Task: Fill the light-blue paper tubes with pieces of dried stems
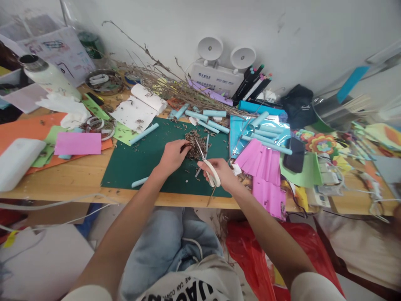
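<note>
My right hand (pixel 217 171) is closed around the white handles of a pair of scissors (pixel 213 174), whose metal blades reach into a heap of dry brown plant bits (pixel 194 144). At the left edge of that heap is my left hand (pixel 174 155), its fingers pinched together at the crumbled pieces; what exactly lies between the fingertips is hidden. Both hands are over a dark green cutting mat (pixel 140 161). Pale blue paper tubes (pixel 144 133) lie on and around the mat, and brown scraps are scattered across it.
Dry branches (pixel 175 90) stretch along the back by a white emergency light (pixel 216 75). Pink folded paper (pixel 260 161), a black phone-like object (pixel 293 154) and paper flowers (pixel 322 144) lie to the right. A white bottle (pixel 52 79) leans at left. A red plastic bag (pixel 250 246) hangs below the table edge.
</note>
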Tool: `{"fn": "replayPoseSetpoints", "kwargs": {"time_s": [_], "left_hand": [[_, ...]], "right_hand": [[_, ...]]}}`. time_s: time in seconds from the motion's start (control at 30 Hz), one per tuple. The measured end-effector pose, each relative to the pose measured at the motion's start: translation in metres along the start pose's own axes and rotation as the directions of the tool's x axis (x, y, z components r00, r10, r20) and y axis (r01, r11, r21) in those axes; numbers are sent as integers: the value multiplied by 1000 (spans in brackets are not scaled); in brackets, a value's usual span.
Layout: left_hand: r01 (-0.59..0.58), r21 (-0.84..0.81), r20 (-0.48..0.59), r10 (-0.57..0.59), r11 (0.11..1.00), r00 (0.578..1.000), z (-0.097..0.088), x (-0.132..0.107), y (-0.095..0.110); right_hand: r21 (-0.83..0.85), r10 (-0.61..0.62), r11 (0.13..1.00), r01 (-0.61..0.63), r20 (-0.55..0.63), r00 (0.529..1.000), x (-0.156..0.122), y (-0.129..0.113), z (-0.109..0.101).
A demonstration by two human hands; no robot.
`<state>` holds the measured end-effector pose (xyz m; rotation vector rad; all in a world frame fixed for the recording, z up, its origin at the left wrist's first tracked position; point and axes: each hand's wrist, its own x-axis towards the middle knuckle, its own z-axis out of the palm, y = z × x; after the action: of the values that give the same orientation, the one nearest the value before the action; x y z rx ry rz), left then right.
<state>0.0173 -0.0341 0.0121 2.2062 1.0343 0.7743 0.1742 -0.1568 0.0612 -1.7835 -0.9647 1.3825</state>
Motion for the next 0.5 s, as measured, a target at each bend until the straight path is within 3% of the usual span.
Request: {"fn": "replayPoseSetpoints", "kwargs": {"time_s": [0.5], "left_hand": [[68,-35,73,-65,997,995,0,-2,1]], "right_hand": [[-88,-37,996,33,-43,998,11,11,5]]}}
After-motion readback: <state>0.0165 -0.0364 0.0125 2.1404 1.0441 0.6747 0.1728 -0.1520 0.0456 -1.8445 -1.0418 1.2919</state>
